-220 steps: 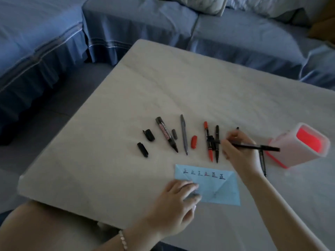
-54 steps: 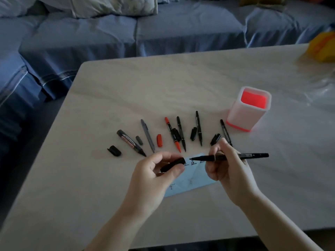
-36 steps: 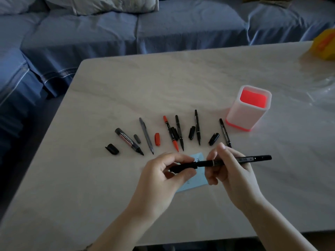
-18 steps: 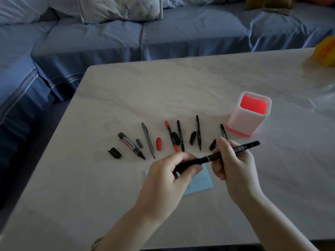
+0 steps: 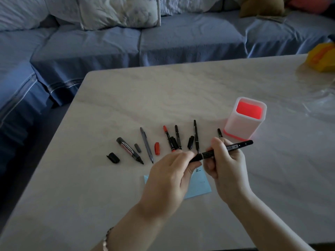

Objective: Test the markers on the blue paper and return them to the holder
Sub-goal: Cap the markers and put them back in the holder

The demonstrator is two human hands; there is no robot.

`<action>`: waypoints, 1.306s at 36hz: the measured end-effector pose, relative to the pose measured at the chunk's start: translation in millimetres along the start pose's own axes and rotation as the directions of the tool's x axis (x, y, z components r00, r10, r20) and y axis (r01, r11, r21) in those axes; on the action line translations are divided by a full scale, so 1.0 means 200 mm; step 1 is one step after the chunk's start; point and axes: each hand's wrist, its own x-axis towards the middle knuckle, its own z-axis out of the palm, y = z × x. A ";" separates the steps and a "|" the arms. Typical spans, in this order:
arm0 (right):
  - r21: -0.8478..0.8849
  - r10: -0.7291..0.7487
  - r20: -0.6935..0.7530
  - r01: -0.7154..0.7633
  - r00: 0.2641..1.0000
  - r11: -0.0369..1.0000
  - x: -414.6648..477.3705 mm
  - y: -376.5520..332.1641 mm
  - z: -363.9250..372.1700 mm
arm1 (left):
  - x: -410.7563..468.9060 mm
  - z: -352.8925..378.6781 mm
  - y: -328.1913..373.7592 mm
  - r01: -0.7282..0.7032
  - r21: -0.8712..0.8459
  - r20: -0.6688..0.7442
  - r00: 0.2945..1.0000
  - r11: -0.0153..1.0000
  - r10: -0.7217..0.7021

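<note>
From the head camera, both hands meet over the near middle of the table (image 5: 163, 98). The right hand (image 5: 227, 167) has its fingers curled round the barrel of a black marker (image 5: 235, 146), whose tail points toward two o'clock. The left hand (image 5: 168, 180) pinches the cap (image 5: 194, 159) on the marker's other end between thumb and fingertips. The marker should be light, stiff and smooth, so it is best held mid-barrel with the cap pressed straight along its length until it seats. The blue paper (image 5: 201, 184) lies flat under the hands and looks thin enough to slide easily. The holder (image 5: 239, 128), white with a red inside, stands upright at one o'clock from the hands, close by. More markers and loose caps (image 5: 157, 148) are fanned out from ten to twelve o'clock. A thick marker (image 5: 129, 150) at ten o'clock has a red label with white lettering too small to read. The print on the held barrel is also unreadable, and one handwritten character (image 5: 198, 169) shows on the paper.
</note>
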 end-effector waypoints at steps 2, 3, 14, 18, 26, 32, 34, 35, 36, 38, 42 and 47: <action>-0.012 -0.031 0.020 0.031 0.999 0.999 0.00 -0.01 0.01 | 0.00 0.00 0.01 0.017 -0.005 -0.023 1.000 1.000 -0.017; -0.021 -0.040 0.028 0.041 0.999 0.999 0.01 -0.02 0.01 | 0.00 0.00 0.02 0.040 -0.011 -0.028 0.999 0.999 -0.041; -0.112 0.056 0.031 -0.052 0.998 0.992 0.11 0.05 -0.02 | 0.10 0.01 0.04 0.571 -0.295 0.347 0.811 0.766 -0.471; -0.131 0.123 -0.009 -0.123 0.992 0.984 0.19 0.13 -0.03 | 0.15 0.11 -0.01 0.583 -0.162 0.358 0.787 0.796 -0.503; -0.204 0.112 0.046 -0.100 0.993 0.974 0.27 0.05 -0.11 | 0.32 0.26 0.01 0.556 -0.097 0.366 0.791 0.826 -0.489; -0.597 -0.157 -0.089 0.073 0.984 0.799 0.47 -0.21 -0.33 | 0.39 0.31 -0.03 0.561 -0.060 0.445 0.755 0.825 -0.481; -0.852 -0.254 -0.023 0.114 0.967 0.512 0.50 -0.32 -0.43 | 0.40 0.30 -0.06 0.536 -0.029 0.464 0.755 0.844 -0.463; -0.910 -0.268 0.013 0.122 0.963 0.395 0.51 -0.37 -0.48 | 0.39 0.29 -0.08 0.523 -0.012 0.473 0.754 0.852 -0.456; -0.940 -0.269 0.040 0.127 0.962 0.318 0.53 -0.41 -0.51 | 0.38 0.28 -0.11 0.515 0.011 0.482 0.748 0.857 -0.456; -0.969 -0.273 0.040 0.104 0.961 0.226 0.55 -0.47 -0.56 | 0.35 0.27 -0.17 0.518 0.077 0.485 0.727 0.852 -0.486; -0.983 -0.336 0.020 0.079 0.942 0.164 0.58 -0.48 -0.58 | 0.24 0.21 -0.30 0.563 0.172 0.439 0.691 0.808 -0.575; -0.982 -0.233 0.009 0.053 0.973 0.184 0.66 -0.33 -0.53 | 0.11 0.11 -0.41 0.616 0.181 0.351 0.688 0.767 -0.636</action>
